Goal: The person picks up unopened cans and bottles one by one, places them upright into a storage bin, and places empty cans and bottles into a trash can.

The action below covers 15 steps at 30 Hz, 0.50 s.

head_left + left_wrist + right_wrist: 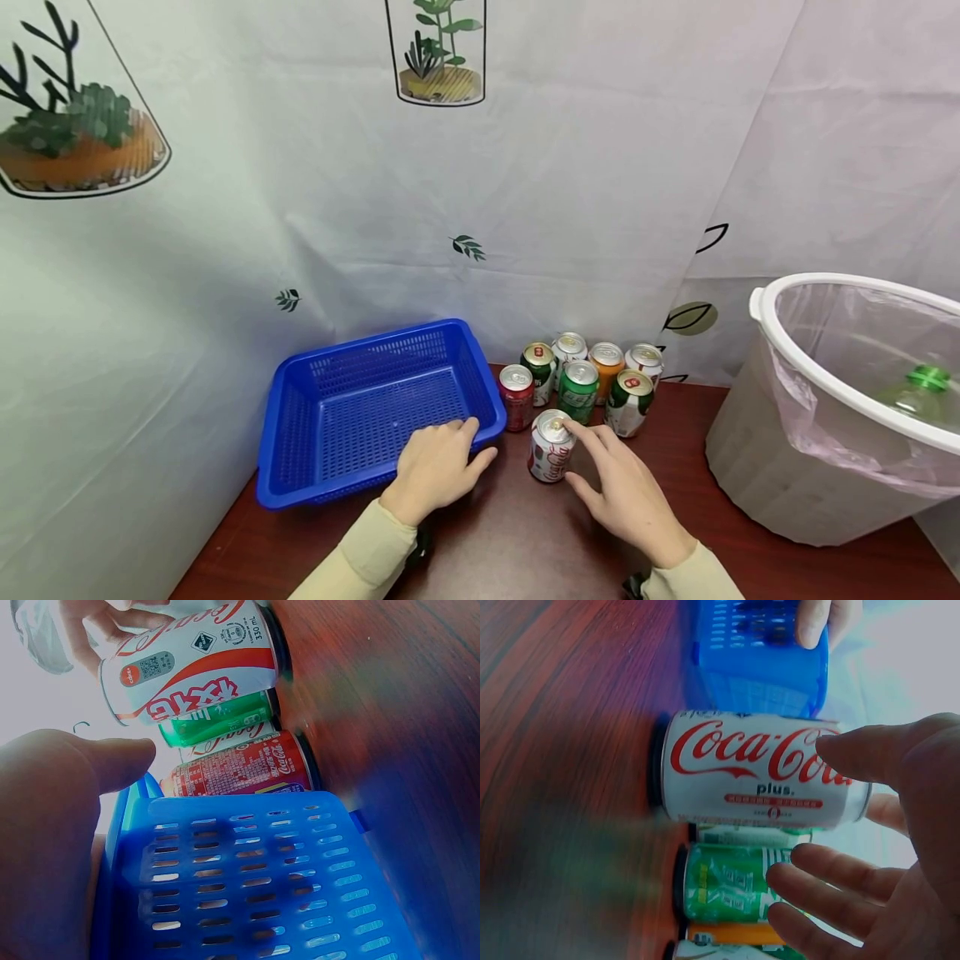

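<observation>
front can (551,452) white, red script; basket (390,412) blue; table (510,542) red-brown, wood-grained

The left grip (45,832), thumb out, is beside the blue basket (233,879); beyond, I see a red can (247,766), a green can (221,721) and, by the right grip (75,634), a white Coca-Cola can (199,664).

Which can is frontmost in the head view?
The white Coca-Cola plus can: it is in front of the group, right by the right hand; the other seven cans stand bunched behind it.
</observation>
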### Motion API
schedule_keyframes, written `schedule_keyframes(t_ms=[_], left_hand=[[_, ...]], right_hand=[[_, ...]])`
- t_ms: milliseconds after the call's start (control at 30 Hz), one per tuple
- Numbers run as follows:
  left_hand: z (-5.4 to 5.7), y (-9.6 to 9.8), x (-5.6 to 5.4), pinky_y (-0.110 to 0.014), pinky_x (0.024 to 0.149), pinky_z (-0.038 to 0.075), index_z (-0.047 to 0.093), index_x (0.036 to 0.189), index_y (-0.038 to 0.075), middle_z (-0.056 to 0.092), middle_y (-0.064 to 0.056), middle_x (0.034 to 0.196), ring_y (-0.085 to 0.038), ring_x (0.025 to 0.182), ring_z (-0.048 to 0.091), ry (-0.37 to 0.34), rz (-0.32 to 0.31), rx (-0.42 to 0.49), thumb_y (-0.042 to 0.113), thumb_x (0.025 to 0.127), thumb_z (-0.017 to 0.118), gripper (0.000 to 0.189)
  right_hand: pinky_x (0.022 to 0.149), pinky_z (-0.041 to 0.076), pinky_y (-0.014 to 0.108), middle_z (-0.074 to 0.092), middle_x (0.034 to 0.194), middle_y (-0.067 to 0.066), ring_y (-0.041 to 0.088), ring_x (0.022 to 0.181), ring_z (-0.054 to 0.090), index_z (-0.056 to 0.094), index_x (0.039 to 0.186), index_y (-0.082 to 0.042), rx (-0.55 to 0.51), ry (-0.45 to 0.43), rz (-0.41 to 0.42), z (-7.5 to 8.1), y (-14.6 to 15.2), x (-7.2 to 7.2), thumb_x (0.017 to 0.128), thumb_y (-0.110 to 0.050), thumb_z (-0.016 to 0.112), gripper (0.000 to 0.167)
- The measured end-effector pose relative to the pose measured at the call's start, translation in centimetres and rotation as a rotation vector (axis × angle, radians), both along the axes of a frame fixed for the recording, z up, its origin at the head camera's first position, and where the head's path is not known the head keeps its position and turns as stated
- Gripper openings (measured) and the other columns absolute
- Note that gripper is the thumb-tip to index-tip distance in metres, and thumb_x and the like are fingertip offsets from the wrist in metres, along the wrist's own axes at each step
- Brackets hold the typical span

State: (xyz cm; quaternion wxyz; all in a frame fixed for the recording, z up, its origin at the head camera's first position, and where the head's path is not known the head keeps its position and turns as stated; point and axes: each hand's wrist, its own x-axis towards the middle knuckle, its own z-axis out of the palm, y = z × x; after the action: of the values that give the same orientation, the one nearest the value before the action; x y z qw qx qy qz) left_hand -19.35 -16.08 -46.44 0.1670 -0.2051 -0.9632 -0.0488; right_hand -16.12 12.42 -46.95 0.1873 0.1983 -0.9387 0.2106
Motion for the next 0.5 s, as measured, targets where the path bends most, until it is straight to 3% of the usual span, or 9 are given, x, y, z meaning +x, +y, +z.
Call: schedule_keyframes(t_ms=[167,400,500], left_hand=[[0.0,0.0,0.0,-0.038,0.046,0.044,0.064,0.097,0.015,0.066,-0.003,0.077,-0.024,0.06,0.064,-0.001,0.0,0.001,0.055,0.097,0.062,0.041],[0.0,0.0,0.0,-0.037,0.046,0.044,0.065,0.1,0.015,0.067,-0.003,0.078,-0.023,0.06,0.064,-0.011,0.004,-0.007,0.057,0.097,0.061,0.042],[-0.1,0.0,0.0,-0.036,0.046,0.044,0.064,0.1,0.015,0.067,-0.002,0.077,-0.022,0.06,0.064,-0.012,0.003,-0.012,0.057,0.097,0.061,0.042]], right_hand=[[0.076,0.055,0.039,0.063,0.114,-0.002,0.014,0.087,0.062,0.053,0.15,-0.024,-0.02,0.003,-0.011,0.2,0.7,0.1,0.081,-0.025,0.089,0.078],[0.083,0.056,0.045,0.065,0.117,-0.003,0.015,0.102,0.066,0.055,0.147,-0.021,-0.078,0.039,-0.044,0.5,2.6,1.1,0.081,-0.023,0.087,0.073],[0.082,0.055,0.042,0.065,0.116,-0.007,0.013,0.103,0.066,0.056,0.146,-0.023,-0.102,0.062,-0.071,0.6,4.0,1.9,0.08,-0.021,0.088,0.074]])
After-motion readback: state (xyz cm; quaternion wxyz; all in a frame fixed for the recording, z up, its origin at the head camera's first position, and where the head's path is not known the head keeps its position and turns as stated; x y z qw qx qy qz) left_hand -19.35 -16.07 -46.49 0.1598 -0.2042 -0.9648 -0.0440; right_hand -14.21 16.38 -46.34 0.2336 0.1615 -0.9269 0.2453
